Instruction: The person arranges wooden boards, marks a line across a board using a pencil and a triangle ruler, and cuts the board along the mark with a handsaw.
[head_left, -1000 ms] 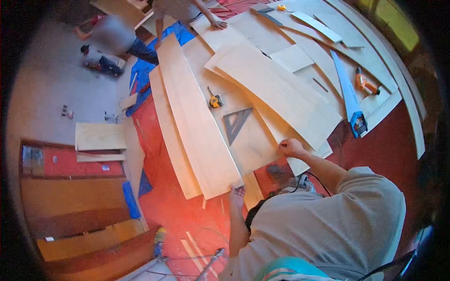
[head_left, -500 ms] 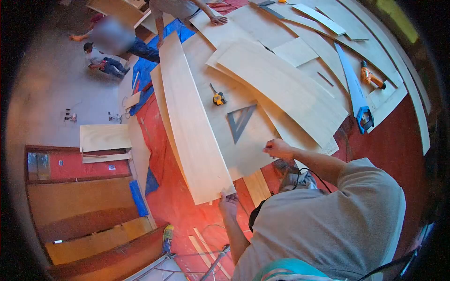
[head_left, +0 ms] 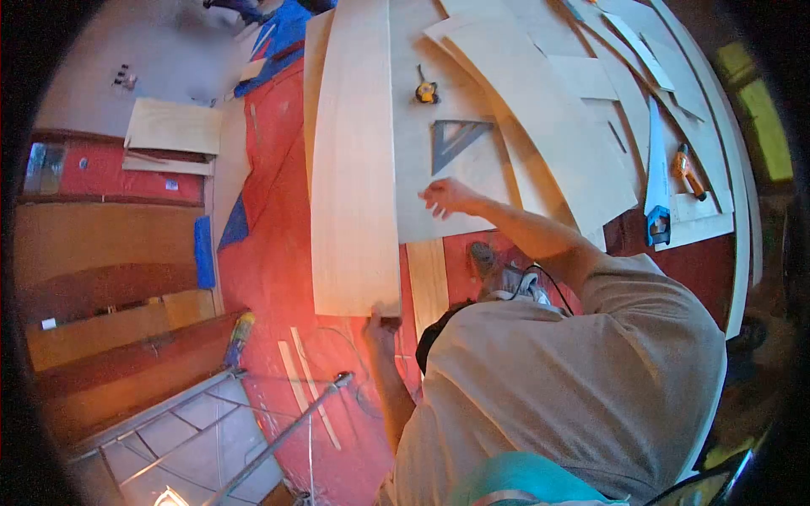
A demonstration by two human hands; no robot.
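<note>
My left hand (head_left: pixel 381 327) grips the near end of a long pale plywood board (head_left: pixel 354 169) at its corner, the thumb showing on top and the other fingers mostly hidden below. Loosely spread and holding nothing, my right hand (head_left: pixel 449 197) hovers over the large plywood sheet (head_left: pixel 434 218). Just beyond it lies a grey triangular square (head_left: pixel 456 142). Farther off on the sheet is a yellow and black tape measure (head_left: pixel 426 89). Right of these, several overlapping plywood pieces (head_left: pixel 540 110) are spread out.
A hand saw (head_left: pixel 657 181) with a blue handle and an orange drill (head_left: pixel 688 171) lie at the right. Red covering (head_left: pixel 278 261) spreads over the floor, with thin wood strips (head_left: pixel 305 384) on it. A metal frame (head_left: pixel 198 430) stands at the lower left.
The view has shifted, so the bench things sit higher and the people at the far end are mostly out of frame. My left hand keeps its hold; my right hand has moved toward the board.
</note>
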